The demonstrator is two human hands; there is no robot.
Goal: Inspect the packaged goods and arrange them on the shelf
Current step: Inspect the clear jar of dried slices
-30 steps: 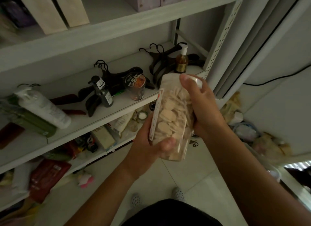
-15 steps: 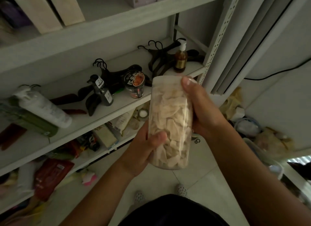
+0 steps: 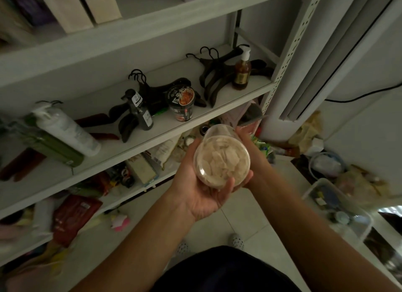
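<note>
While my left hand [image 3: 200, 192] and right hand [image 3: 253, 152] clasp the clear jar of pale slices [image 3: 221, 161] end-on for inspection, I reckon it next needs standing beside the noodle cup [image 3: 181, 103].

- Clear plastic bin [image 3: 361, 230] holding small oddments, standing on the tiled floor [image 3: 256, 217].
- Dotted slippers [image 3: 236, 240] on the floor, left of the bin.
- Black cable [image 3: 356, 99] on the wall above the bin.
- Crumpled bags [image 3: 309, 132] beyond the bin.
</note>
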